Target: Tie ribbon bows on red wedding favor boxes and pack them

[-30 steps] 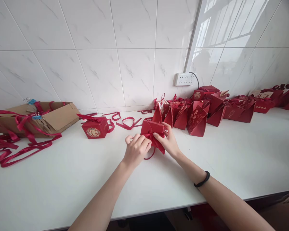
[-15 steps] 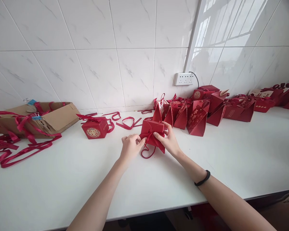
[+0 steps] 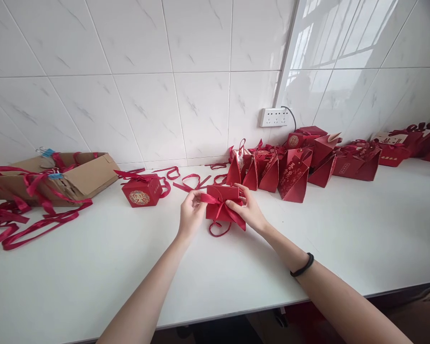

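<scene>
Left hand (image 3: 192, 212), grip pinched on the ribbon (image 3: 208, 198); right hand (image 3: 251, 210), grip closed on the box (image 3: 220, 191), thumb beside the knot (image 3: 221, 202); looped cord (image 3: 220, 234) on the desk (image 3: 208, 282)

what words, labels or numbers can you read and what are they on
"Mo", apparently, on the slanted red bag; its other lettering is too small
Small red box at left: gold characters, perhaps "乔迁之喜", not certain
Boxes farther right: lettering too small to read
Held red box: no lettering visible
</scene>
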`<state>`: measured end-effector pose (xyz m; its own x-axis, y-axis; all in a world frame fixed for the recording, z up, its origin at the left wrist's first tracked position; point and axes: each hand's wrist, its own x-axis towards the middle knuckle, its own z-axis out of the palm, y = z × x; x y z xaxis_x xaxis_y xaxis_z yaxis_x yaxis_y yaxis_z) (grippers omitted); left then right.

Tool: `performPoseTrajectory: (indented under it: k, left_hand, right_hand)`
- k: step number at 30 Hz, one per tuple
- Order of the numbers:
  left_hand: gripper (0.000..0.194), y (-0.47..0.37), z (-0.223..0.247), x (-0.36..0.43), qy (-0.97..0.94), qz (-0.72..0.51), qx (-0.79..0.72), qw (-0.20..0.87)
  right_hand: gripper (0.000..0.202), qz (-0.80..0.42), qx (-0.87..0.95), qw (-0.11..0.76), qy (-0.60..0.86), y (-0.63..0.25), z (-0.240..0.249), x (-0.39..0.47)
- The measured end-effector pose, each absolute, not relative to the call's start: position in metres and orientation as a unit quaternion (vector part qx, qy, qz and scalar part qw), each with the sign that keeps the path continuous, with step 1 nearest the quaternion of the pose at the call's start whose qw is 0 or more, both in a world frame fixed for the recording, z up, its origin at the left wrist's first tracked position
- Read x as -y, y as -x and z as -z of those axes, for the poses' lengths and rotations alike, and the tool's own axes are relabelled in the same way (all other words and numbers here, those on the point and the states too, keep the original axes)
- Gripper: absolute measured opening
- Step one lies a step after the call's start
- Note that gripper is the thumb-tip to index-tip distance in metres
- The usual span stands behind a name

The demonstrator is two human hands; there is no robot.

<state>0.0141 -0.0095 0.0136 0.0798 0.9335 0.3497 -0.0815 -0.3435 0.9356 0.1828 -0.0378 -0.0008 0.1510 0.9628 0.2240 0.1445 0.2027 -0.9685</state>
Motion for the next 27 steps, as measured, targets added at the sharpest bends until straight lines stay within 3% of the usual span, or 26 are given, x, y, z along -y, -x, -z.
performPoseTrajectory:
  k: [7, 12, 18, 22, 27]
  left_hand:
    - [0.028, -0.009, -0.003, 0.002, -0.558, -0.512, -0.339, 0.557]
    - [0.055, -0.012, -0.001, 0.007, -0.58, -0.442, -0.227, 0.646]
    - [0.056, -0.023, -0.008, 0.017, -0.64, -0.458, -0.294, 0.543]
    - [0.067, -0.021, -0.01, 0.018, -0.64, -0.445, -0.306, 0.546]
    - [0.086, -0.017, -0.011, 0.02, -0.618, -0.424, -0.35, 0.562]
  right_hand:
    - [0.049, -0.442, 0.524, 0.514, 0.515, -0.188, -0.01, 0.04]
    - [0.047, -0.434, 0.55, 0.503, 0.506, -0.189, -0.012, 0.041]
    - [0.064, -0.437, 0.607, 0.48, 0.458, -0.194, -0.005, 0.038]
    - [0.074, -0.422, 0.657, 0.449, 0.434, -0.2, 0.002, 0.034]
    - [0.058, -0.453, 0.682, 0.426, 0.385, -0.202, 0.003, 0.033]
